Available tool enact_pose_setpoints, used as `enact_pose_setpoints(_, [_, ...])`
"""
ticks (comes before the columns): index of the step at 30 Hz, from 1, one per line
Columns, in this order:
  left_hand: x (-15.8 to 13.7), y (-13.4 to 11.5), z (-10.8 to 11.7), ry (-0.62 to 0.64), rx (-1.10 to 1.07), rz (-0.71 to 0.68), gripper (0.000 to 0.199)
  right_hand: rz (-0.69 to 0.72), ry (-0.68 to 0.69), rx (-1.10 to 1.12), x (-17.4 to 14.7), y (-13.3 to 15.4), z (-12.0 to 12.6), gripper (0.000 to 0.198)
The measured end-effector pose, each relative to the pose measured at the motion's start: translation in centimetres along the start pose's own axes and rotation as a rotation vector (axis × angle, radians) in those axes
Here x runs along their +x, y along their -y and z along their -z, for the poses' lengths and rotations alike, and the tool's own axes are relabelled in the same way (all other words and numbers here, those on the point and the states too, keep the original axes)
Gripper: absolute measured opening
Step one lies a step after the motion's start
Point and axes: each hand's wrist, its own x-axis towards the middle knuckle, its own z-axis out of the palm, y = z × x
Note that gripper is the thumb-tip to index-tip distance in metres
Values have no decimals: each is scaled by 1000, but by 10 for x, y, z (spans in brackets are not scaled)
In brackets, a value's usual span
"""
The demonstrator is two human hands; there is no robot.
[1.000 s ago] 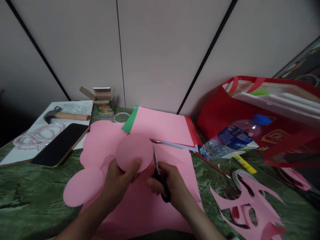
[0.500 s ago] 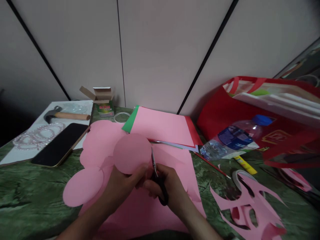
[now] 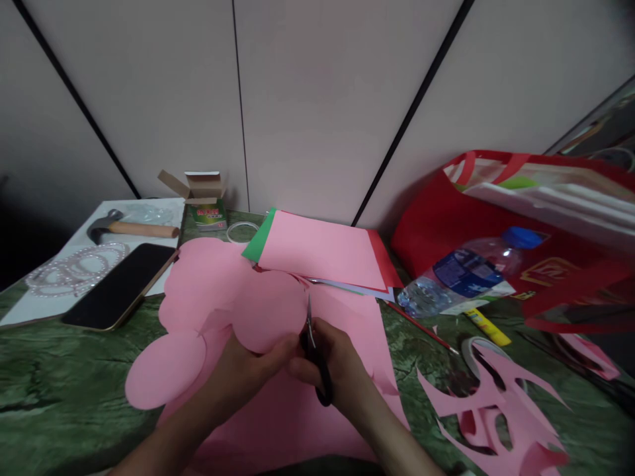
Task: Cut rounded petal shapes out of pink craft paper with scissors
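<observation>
My left hand (image 3: 253, 363) pinches the lower edge of a round pink paper piece (image 3: 270, 311), thumb on top and fingers hidden beneath. In my right hand (image 3: 335, 357) is a pair of black-handled scissors (image 3: 317, 360), the blades pointing up along the right edge of the paper circle. Both hands are close together above a large pink paper sheet (image 3: 278, 423). Another pink circle (image 3: 165, 370) lies to the left, below a scallop-edged pink paper shape (image 3: 208, 277).
A smartphone (image 3: 122, 284), a hammer (image 3: 139, 229) and bead strings (image 3: 77, 268) lie left. Behind are an open small box (image 3: 208, 215) and stacked coloured paper (image 3: 322, 248). At right are a plastic bottle (image 3: 461, 274), a red bag (image 3: 426, 218), a yellow tube (image 3: 489, 327) and pink paper scraps (image 3: 510, 403).
The paper circle has shifted slightly right and down, with its lower edge turned. The scissor blades have moved a little to the right beside it and look closer together.
</observation>
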Motion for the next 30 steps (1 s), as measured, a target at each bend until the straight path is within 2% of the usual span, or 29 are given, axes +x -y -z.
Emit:
enact_pose_setpoints(8, [0,-1,0,13,12,32,24,4,5,12,0,-2,1,37])
enact_pose_setpoints(20, [2,-1,1,6,18,-21,25,-22,-1,57,0,-3,1,37])
enact_pose_setpoints(30, [1,-2,1,33,6,1,24,-25,-3,71,-1,-2,0,32])
